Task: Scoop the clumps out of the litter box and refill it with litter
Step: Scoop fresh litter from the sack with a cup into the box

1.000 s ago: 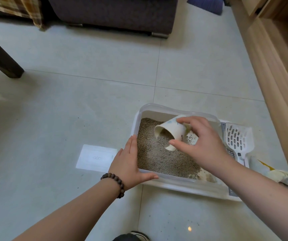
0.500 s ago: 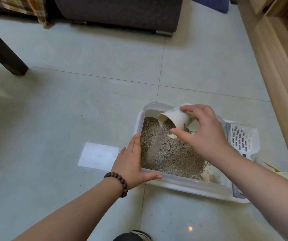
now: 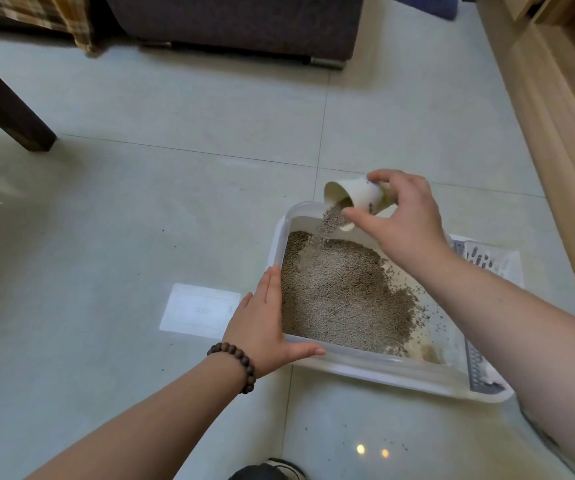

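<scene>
Head view, only one available. Right hand (image 3: 407,220) grips a white paper cup (image 3: 355,197), fingers and thumb curled round its body, mouth tipped down-left. Litter stream (image 3: 329,220) is falling from the cup into the far-left corner of the litter box (image 3: 365,367).

Change vs a second ago: the cup was low, close over the litter bed mid-box. It has since been lifted and moved toward the far rim, and the grains now fall visibly through air. The pour looks about the same or stronger; cup contents not visible, so I can't tell how much remains.

Left hand (image 3: 265,323) lies flat against the box's near-left corner, fingers straight along the left wall, thumb along the front rim. It holds nothing and only steadies the box, same as before.

Litter bed (image 3: 341,296) covers the left and middle of the box; the right side still shows bare white bottom with scattered grains. Slotted scoop (image 3: 487,265) lies on the box's right ledge, untouched.

Judgement: refill step in progress, scooping likely done. Coverage is uneven, so more litter or spreading to the right is needed. Pouring this high near the rim risks spill onto the tile floor (image 3: 175,202).
</scene>
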`<state>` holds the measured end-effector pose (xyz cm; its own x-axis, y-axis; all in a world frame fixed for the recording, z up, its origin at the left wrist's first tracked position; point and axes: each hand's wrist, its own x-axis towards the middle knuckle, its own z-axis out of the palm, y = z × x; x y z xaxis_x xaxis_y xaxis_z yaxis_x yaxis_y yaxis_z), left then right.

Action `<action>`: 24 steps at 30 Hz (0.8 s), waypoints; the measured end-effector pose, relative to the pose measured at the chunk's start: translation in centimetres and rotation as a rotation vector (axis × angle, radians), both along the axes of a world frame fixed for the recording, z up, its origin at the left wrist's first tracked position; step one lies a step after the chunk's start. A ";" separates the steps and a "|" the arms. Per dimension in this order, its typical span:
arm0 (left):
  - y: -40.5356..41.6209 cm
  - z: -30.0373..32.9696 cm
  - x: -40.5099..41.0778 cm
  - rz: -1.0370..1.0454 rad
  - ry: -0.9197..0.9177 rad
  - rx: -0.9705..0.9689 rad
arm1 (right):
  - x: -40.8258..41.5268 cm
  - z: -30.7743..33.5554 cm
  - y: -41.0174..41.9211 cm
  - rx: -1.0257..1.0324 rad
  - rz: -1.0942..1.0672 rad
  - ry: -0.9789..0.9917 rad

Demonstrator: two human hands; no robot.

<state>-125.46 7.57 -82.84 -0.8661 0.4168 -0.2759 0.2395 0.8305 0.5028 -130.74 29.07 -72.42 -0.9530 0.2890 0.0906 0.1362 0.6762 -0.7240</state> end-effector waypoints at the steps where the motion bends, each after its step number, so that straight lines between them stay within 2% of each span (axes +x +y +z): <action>1: 0.0 0.0 0.0 -0.002 0.000 -0.003 | -0.4 0.0 0.0 -0.005 -0.023 0.009; 5: -0.1 -0.1 -0.1 0.006 0.001 -0.006 | -1.4 -0.3 -1.0 -0.002 0.038 0.030; 10: 0.0 0.0 0.0 -0.005 -0.002 -0.002 | -1.7 0.3 1.5 0.010 -0.108 0.036; 14: 0.0 0.0 0.0 0.005 0.008 0.001 | -0.1 -0.2 2.1 0.037 -0.032 -0.023; 19: 0.0 -0.1 0.0 -0.001 0.002 -0.006 | 2.1 -0.4 4.3 0.037 -0.160 -0.040; 24: -0.1 -0.2 0.0 0.010 -0.001 -0.007 | 4.7 -1.5 4.8 0.080 -0.045 -0.069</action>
